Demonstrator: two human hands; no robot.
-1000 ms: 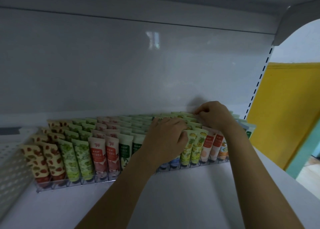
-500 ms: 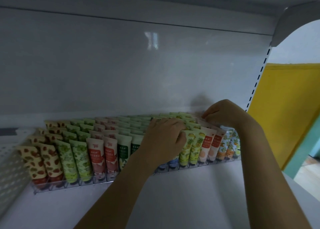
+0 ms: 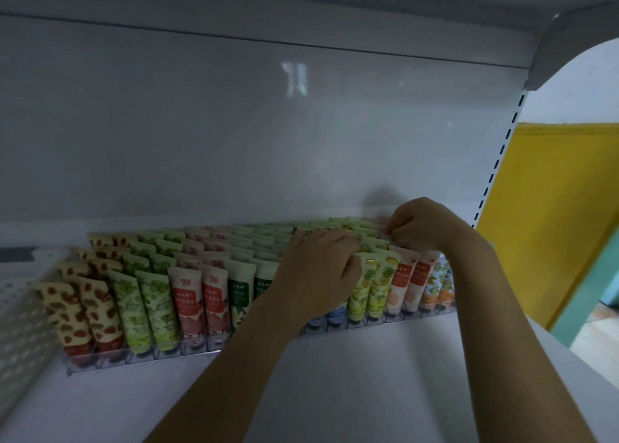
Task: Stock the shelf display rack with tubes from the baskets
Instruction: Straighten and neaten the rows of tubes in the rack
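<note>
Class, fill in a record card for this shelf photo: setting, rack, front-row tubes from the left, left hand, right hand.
Setting: white shelf, perforated panel at left
Rack: clear display rack, rows of cap-down tubes
Front row, from left: spotted tubes, green tubes, pink tubes, white-green tubes, blue tubes, pineapple tubes, peach tubes, orange-fruit tubes
Left hand: rests on middle tube tops, fingers bent; grip unclear
Right hand: fingers curled, apparently pinching rear tubes at back right
</note>
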